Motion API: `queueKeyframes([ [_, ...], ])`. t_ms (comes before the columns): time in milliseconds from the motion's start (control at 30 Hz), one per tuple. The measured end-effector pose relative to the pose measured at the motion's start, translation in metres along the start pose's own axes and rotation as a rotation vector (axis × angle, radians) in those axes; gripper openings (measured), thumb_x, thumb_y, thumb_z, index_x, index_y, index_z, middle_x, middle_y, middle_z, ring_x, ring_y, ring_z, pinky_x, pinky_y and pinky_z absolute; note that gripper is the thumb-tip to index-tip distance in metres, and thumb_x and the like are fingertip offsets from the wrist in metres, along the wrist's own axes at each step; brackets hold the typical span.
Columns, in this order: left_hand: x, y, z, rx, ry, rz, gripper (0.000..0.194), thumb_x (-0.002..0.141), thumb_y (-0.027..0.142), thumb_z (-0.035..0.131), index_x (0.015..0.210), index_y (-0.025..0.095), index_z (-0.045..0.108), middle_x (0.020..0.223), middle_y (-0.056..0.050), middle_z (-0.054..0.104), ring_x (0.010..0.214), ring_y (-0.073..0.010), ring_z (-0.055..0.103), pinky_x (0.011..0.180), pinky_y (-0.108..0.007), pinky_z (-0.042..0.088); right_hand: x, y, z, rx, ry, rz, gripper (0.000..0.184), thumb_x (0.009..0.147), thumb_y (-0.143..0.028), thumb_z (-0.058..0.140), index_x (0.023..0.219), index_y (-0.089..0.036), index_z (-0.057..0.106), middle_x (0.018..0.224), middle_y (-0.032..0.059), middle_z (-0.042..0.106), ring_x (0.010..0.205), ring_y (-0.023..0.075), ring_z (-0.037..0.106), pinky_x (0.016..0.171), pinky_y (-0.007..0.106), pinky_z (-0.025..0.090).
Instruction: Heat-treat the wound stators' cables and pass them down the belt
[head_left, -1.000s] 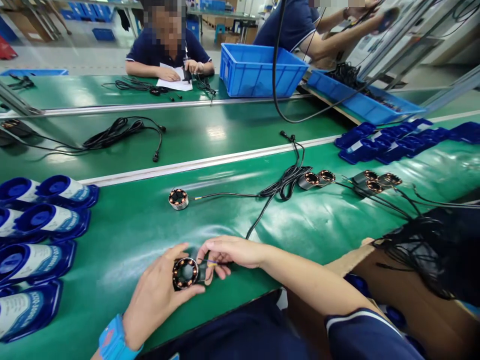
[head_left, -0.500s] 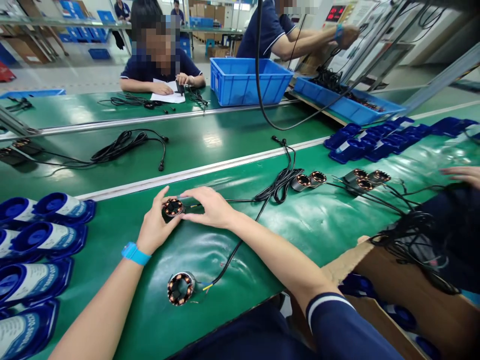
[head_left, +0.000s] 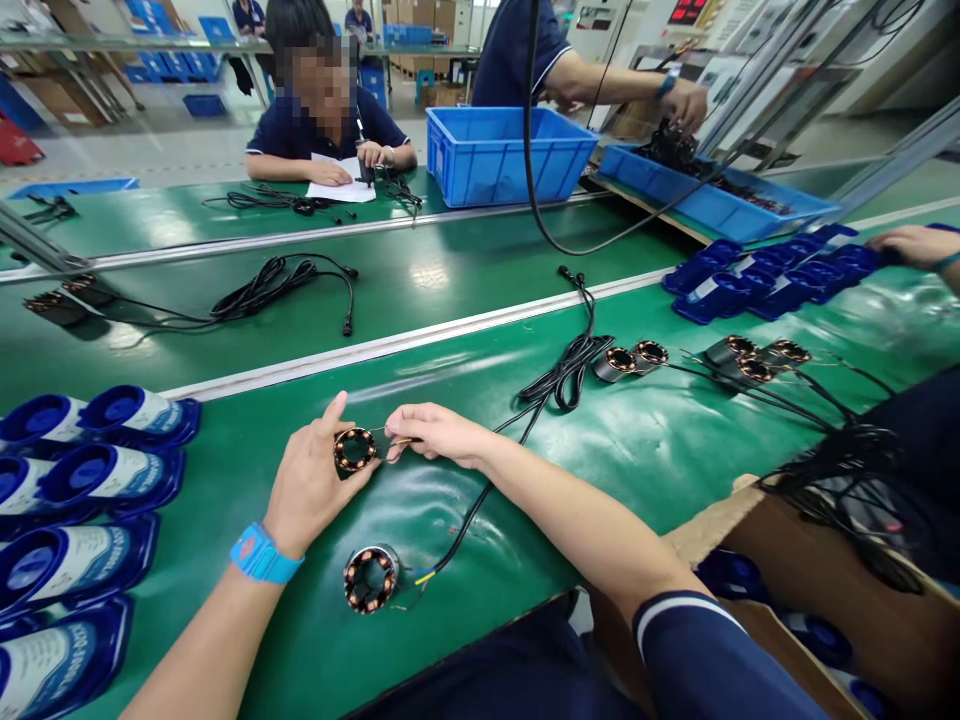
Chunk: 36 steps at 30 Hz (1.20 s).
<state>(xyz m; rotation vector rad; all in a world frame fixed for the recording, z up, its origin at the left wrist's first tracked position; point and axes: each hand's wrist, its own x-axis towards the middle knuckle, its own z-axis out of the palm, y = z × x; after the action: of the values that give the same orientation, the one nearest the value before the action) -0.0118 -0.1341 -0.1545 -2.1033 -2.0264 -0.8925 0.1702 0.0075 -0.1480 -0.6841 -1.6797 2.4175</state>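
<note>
My left hand grips a round copper-wound stator just above the green mat, thumb and forefinger round its rim. My right hand pinches the thin wires that leave that stator's right side. A second stator lies on the mat nearer to me, with a black cable running from it toward a coiled bundle. A blue band sits on my left wrist.
Blue housings lie in rows at the left. More stators with cables lie to the right, beside a cardboard box of black cables. Blue bins and other people stand beyond the conveyor; another person's hand reaches in at far right.
I set the first stator down near me, reached forward for the second one, and have now drawn it a little closer, my right hand closing on its wires.
</note>
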Motion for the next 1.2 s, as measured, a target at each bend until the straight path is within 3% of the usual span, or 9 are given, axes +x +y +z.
queueKeyframes([
  [133, -0.002, 0.008, 0.001, -0.019, -0.076, -0.098, 0.109, 0.08, 0.038, 0.081, 0.161, 0.029, 0.009, 0.108, -0.003, 0.068, 0.099, -0.0268, 0.065, 0.092, -0.041, 0.053, 0.0, 0.0, -0.001, -0.027, -0.076, 0.077, 0.034, 0.106, -0.046, 0.04, 0.092, -0.017, 0.051, 0.069, 0.0054, 0.071, 0.039, 0.006, 0.017, 0.039, 0.019, 0.012],
  [267, -0.007, 0.004, -0.016, -0.1, -0.307, -0.168, 0.105, 0.084, 0.057, 0.074, 0.161, 0.034, 0.005, 0.119, -0.004, 0.065, 0.106, -0.026, 0.066, 0.094, -0.043, 0.054, -0.022, -0.014, -0.006, -0.287, -0.161, -0.119, 0.037, 0.107, -0.046, 0.041, 0.118, -0.016, 0.059, 0.099, 0.0099, 0.075, 0.073, 0.0118, 0.063, 0.065, 0.022, 0.049],
  [333, -0.015, 0.001, -0.034, -0.116, -0.346, -0.174, 0.095, 0.087, 0.065, 0.067, 0.159, 0.036, 0.012, 0.134, -0.006, 0.059, 0.12, -0.0276, 0.061, 0.1, -0.046, 0.052, -0.047, -0.031, -0.018, -0.492, -0.088, -0.292, 0.036, 0.106, -0.044, 0.047, 0.131, -0.02, 0.058, 0.122, 0.0086, 0.07, 0.108, 0.0162, 0.065, 0.094, 0.03, 0.05],
  [433, -0.035, 0.005, -0.059, -0.005, -0.297, -0.068, 0.064, 0.085, 0.071, 0.063, 0.138, 0.039, 0.049, 0.148, -0.006, 0.048, 0.135, -0.0342, 0.048, 0.103, -0.054, 0.046, -0.094, -0.059, -0.057, -0.867, 0.192, -0.443, 0.034, 0.103, -0.04, 0.05, 0.132, -0.023, 0.059, 0.133, 0.0065, 0.064, 0.123, 0.0212, 0.059, 0.108, 0.038, 0.044],
  [600, -0.067, 0.027, -0.065, 0.197, -0.333, 0.26, 0.045, 0.076, 0.078, 0.067, 0.099, 0.039, 0.069, 0.154, -0.002, 0.044, 0.143, -0.0448, 0.034, 0.092, -0.062, 0.04, -0.155, -0.077, -0.149, -1.695, 0.563, -0.064, 0.065, 0.081, -0.015, 0.058, 0.146, -0.019, 0.051, 0.144, 0.0128, 0.055, 0.13, 0.0352, 0.051, 0.106, 0.054, 0.043],
  [767, -0.061, 0.033, -0.054, 0.266, -0.253, 0.245, 0.023, 0.089, 0.056, 0.063, 0.097, 0.036, 0.069, 0.147, -0.004, 0.053, 0.143, -0.0409, 0.036, 0.093, -0.06, 0.037, -0.154, -0.059, -0.2, -2.062, 0.504, 0.316, 0.087, 0.067, -0.005, 0.063, 0.151, -0.021, 0.047, 0.152, 0.0165, 0.047, 0.138, 0.0378, 0.044, 0.106, 0.051, 0.042],
  [900, -0.048, 0.021, -0.057, 0.308, -0.24, 0.171, 0.018, 0.094, 0.047, 0.056, 0.096, 0.035, 0.069, 0.145, -0.003, 0.055, 0.145, -0.04, 0.034, 0.096, -0.062, 0.035, -0.137, -0.048, -0.212, -2.093, 0.501, 0.336, 0.074, 0.076, -0.002, 0.057, 0.146, -0.023, 0.052, 0.137, 0.0135, 0.059, 0.125, 0.03, 0.055, 0.099, 0.041, 0.042],
  [1067, -0.043, 0.009, -0.055, 0.245, -0.397, 0.205, 0.024, 0.095, 0.058, 0.058, 0.101, 0.039, 0.071, 0.154, 0.004, 0.046, 0.15, -0.0407, 0.027, 0.103, -0.066, 0.032, -0.135, -0.05, -0.216, -2.105, 0.501, 0.316, 0.043, 0.077, -0.013, 0.063, 0.119, -0.019, 0.069, 0.115, 0.0123, 0.066, 0.11, 0.0308, 0.059, 0.098, 0.044, 0.039],
  [1200, -0.035, 0.009, -0.048, 0.157, -0.481, 0.172, 0.022, 0.092, 0.055, 0.064, 0.094, 0.034, 0.073, 0.154, 0.003, 0.048, 0.146, -0.0409, 0.034, 0.108, -0.066, 0.032, -0.147, -0.069, -0.198, -2.194, 0.559, 0.073, 0.03, 0.08, -0.022, 0.061, 0.108, -0.016, 0.069, 0.118, 0.0131, 0.065, 0.116, 0.032, 0.055, 0.111, 0.048, 0.03],
])
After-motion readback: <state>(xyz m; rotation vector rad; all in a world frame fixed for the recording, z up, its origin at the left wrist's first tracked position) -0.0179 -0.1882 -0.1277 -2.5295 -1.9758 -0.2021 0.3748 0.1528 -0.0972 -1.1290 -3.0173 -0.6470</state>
